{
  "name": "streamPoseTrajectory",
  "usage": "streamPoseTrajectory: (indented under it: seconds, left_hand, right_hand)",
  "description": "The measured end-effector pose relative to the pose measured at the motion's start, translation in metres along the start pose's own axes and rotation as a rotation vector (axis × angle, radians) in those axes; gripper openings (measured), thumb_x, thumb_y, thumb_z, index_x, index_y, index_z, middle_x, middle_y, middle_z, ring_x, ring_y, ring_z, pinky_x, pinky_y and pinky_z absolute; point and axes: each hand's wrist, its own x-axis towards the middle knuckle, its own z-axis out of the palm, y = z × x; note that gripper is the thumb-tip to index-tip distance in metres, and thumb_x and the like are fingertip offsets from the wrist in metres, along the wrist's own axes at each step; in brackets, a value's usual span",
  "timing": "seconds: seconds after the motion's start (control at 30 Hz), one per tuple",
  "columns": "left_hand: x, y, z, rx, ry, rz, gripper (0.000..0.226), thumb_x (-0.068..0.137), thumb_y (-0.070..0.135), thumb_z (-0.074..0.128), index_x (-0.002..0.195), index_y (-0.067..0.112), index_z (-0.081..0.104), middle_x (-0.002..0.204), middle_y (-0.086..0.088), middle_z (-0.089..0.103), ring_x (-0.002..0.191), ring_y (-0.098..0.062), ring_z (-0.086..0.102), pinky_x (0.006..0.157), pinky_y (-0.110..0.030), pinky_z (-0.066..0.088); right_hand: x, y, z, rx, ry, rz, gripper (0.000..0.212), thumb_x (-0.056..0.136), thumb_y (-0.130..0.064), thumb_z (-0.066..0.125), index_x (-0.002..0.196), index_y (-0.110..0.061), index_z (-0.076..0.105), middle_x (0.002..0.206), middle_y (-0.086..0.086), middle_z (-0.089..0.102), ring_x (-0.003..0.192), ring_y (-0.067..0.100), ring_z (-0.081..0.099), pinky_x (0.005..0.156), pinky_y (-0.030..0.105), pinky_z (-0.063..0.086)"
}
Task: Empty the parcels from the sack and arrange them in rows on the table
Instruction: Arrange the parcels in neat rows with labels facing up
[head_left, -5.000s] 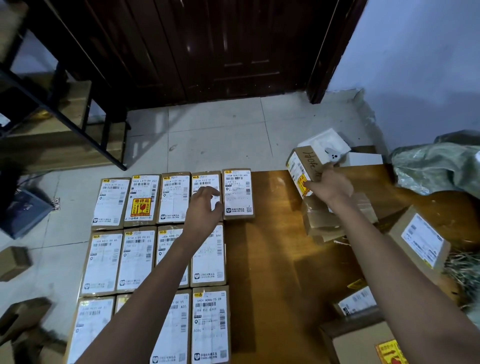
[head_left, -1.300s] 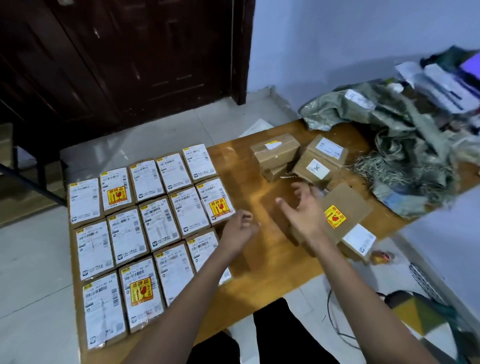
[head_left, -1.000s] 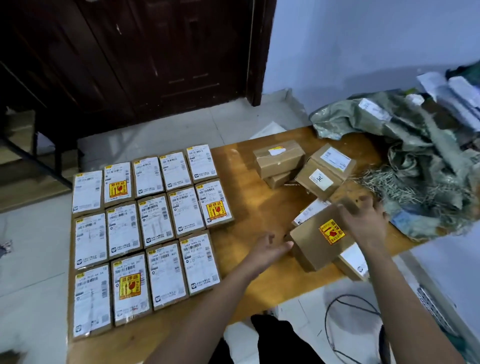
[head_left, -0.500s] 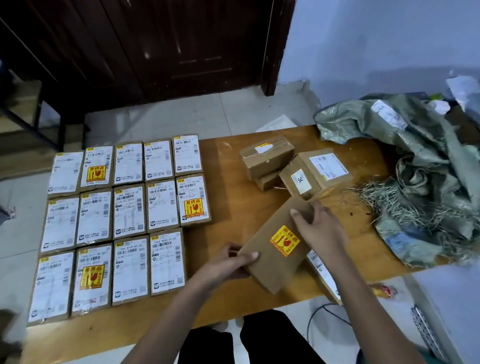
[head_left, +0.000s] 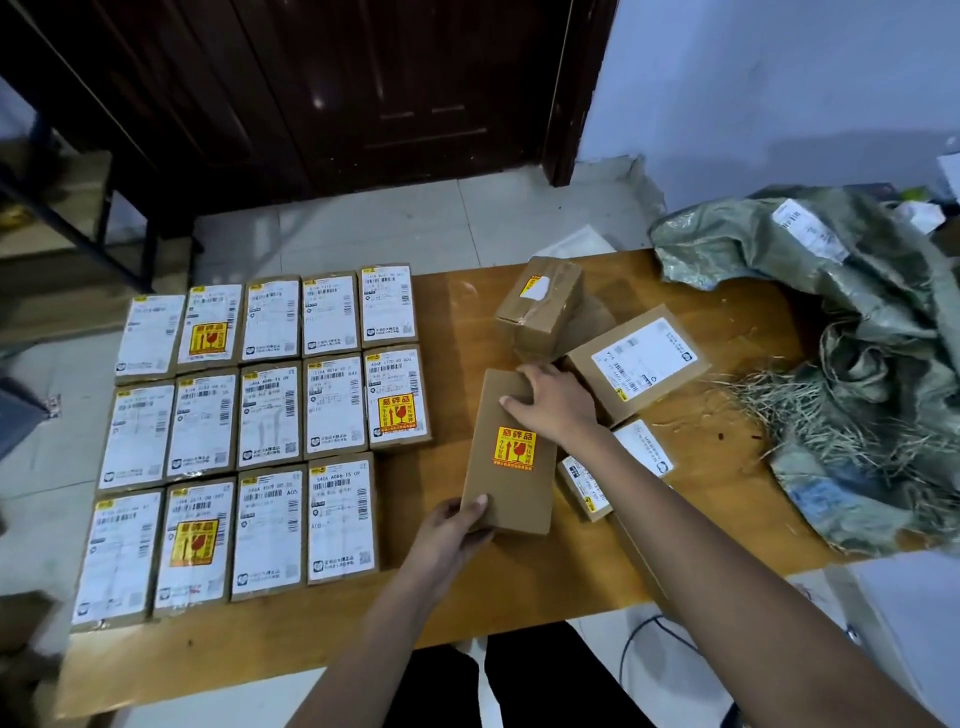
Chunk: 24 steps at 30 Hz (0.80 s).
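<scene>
Head view, looking down on a wooden table (head_left: 447, 592), and both hands are on one parcel (head_left: 511, 452), a plain brown box with a yellow-and-red fragile sticker facing up. Left hand (head_left: 452, 527) grips the near corner, thumb pressed on top and fingers curled under the edge. Right hand (head_left: 558, 402) lies over the far end, fingers bent down across the top and round the far edge. Parcel sits over bare wood just right of the rows (head_left: 260, 431), apart from them; whether it rests on the table or is lifted slightly is hard to tell from this angle. Rows fill the left half: three lines of boxes with white labels up, packed edge to edge, five in the far line, five in the middle, four in the near one, a few carrying the same yellow sticker. Behind the right hand stand loose boxes: a taped box (head_left: 540, 306) tilted on another, a labelled box (head_left: 636, 364) beside it, and a small box (head_left: 618, 467) partly under the right forearm. Green sack (head_left: 841, 291) lies crumpled at the table's right end, frayed fibres (head_left: 810, 415) spilling onto the wood.
</scene>
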Motion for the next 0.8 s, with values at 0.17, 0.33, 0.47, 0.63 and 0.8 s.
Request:
streamPoseTrajectory:
  seconds: [0.17,0.33,0.47,0.63,0.8]
  left_hand:
    - [0.014,-0.003,0.016,0.078,0.114,0.077,0.050,0.088,0.021,0.065,0.131,0.004,0.044,0.123,-0.012,0.054,0.115,-0.028,0.056,0.100,-0.040,0.050]
    - [0.021,-0.001,0.020,0.183,0.173,0.114,0.051,0.089,0.024,0.065,0.132,0.004,0.045,0.128,-0.014,0.053,0.114,-0.029,0.058,0.093,-0.036,0.054]
    - [0.022,0.001,0.019,0.334,0.224,0.135,0.054,0.089,0.027,0.064,0.134,0.007,0.043,0.131,-0.013,0.052,0.116,-0.030,0.058,0.090,-0.039,0.055]
    - [0.017,0.003,0.020,0.739,0.308,0.298,0.054,0.088,0.039,0.063,0.132,0.011,0.046,0.130,-0.007,0.052,0.118,-0.027,0.053,0.098,-0.041,0.049]
    - [0.018,0.004,0.024,0.853,0.348,0.345,0.050,0.091,0.033,0.061,0.132,0.009,0.045,0.132,-0.009,0.048,0.121,-0.027,0.050,0.101,-0.041,0.045]
  right_hand:
    - [0.012,0.010,0.005,0.044,0.020,-0.010,0.064,0.087,-0.054,0.055,0.140,-0.021,0.044,0.136,0.011,0.049,0.121,0.033,0.048,0.098,0.042,0.046]
    - [0.007,0.014,0.010,-0.082,0.096,-0.024,0.064,0.090,-0.051,0.054,0.141,-0.015,0.042,0.139,0.012,0.045,0.123,0.034,0.045,0.100,0.043,0.044]
    - [-0.009,0.016,0.007,-0.135,0.193,-0.038,0.057,0.090,-0.048,0.057,0.135,-0.015,0.047,0.136,0.010,0.048,0.125,0.030,0.046,0.093,0.039,0.048]
    - [-0.041,0.029,-0.003,-0.053,0.322,-0.039,0.047,0.090,-0.043,0.056,0.128,-0.017,0.053,0.128,0.006,0.055,0.119,0.024,0.050,0.086,0.036,0.051]
    - [-0.082,0.073,-0.008,0.121,0.473,0.081,0.036,0.086,-0.034,0.061,0.119,-0.018,0.059,0.117,0.005,0.057,0.111,0.026,0.050,0.076,0.035,0.049]
